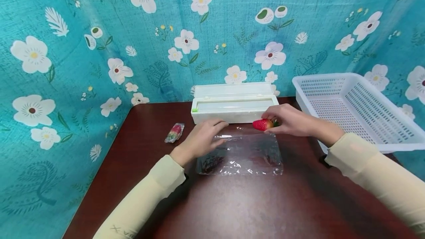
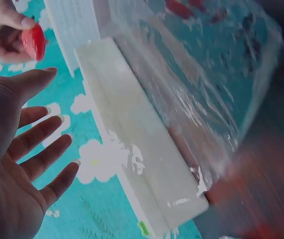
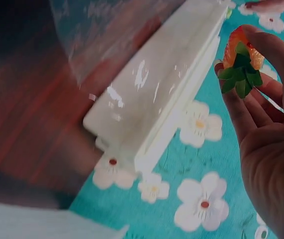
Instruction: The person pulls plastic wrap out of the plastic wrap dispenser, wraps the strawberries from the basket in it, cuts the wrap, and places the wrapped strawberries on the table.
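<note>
My right hand (image 1: 288, 121) pinches a red strawberry (image 1: 262, 124) by its leafy end, above the far right part of a sheet of clear plastic wrap (image 1: 244, 154). In the right wrist view the green leaves of the strawberry (image 3: 241, 74) face the camera, between thumb and fingers. My left hand (image 1: 206, 137) hovers over the left side of the wrap, fingers spread and holding nothing; the left wrist view shows its palm (image 2: 12, 199). The wrap lies on the table in front of a white wrap dispenser box (image 1: 235, 115), whose lid stands raised.
A strawberry wrapped in plastic (image 1: 175, 132) lies on the dark wooden table (image 1: 139, 180) at the left. To the right is a white perforated plastic basket (image 1: 345, 110). A blue floral curtain (image 1: 159, 47) hangs behind the table.
</note>
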